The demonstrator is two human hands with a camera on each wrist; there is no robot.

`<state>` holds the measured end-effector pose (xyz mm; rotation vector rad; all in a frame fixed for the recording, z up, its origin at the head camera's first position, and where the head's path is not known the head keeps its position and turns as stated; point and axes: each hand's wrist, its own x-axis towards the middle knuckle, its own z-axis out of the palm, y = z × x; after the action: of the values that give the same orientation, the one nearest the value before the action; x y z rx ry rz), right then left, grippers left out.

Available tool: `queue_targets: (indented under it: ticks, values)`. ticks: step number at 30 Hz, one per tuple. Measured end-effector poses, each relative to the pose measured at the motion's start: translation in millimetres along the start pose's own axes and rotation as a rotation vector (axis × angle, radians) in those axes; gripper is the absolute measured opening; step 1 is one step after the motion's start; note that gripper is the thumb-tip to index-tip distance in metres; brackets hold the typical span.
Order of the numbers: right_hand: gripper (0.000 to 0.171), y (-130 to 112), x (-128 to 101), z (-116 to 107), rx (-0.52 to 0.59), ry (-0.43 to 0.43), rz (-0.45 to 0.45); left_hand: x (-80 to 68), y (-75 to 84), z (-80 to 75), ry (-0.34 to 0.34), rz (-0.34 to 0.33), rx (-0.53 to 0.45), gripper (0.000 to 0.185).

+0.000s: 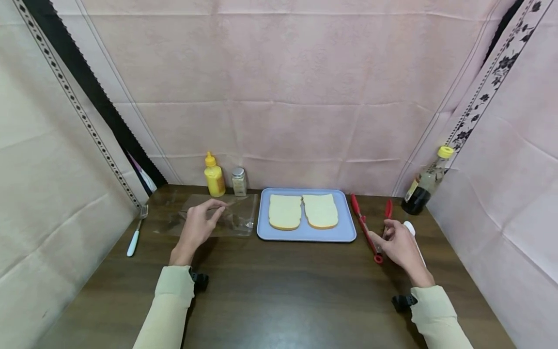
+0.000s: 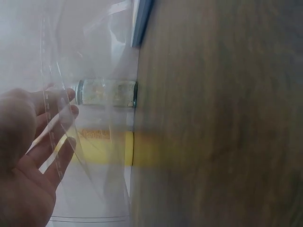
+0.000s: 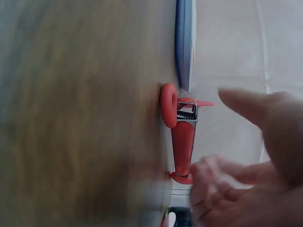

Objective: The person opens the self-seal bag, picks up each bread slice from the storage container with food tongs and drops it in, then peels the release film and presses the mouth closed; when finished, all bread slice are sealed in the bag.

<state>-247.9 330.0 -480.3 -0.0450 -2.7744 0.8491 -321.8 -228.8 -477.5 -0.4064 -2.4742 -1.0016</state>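
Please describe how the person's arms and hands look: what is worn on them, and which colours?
Both arms wear long, pale cream sleeves ending at the wrist. The left hand and right hand are bare, with no gloves or rings visible. A small black device sits under the left wrist, and another black device under the right wrist.

Bare dark table (image 1: 279, 291) lies open at six o'clock, between both forearms. At twelve o'clock the blue tray (image 1: 305, 232) with two bread slices (image 1: 302, 212) blocks the centre. Red tongs (image 1: 366, 228) bar three o'clock; a clear plastic bag (image 1: 235, 218), a mustard bottle (image 1: 214, 175) and a shaker (image 1: 238, 182) crowd ten o'clock.
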Motion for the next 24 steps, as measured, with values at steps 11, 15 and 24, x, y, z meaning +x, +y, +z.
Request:
queue_targets:
  ticks: [11, 15, 24]
  values:
    - [0.111, -0.4, 15.0, 3.9, -0.05, -0.121, 0.19, 0.6, -3.9, 1.6, 0.017, 0.007, -0.009, 0.014]
    - [0.116, -0.8, 22.0, 3.2, -0.101, -0.188, 0.247, 0.4, -3.9, 2.6, 0.015, 0.001, -0.015, 0.014]
    - [0.092, 1.7, 27.9, 3.5, -0.173, -0.209, 0.237, -1.4, -4.1, 3.3, -0.002, -0.005, -0.023, 0.014]
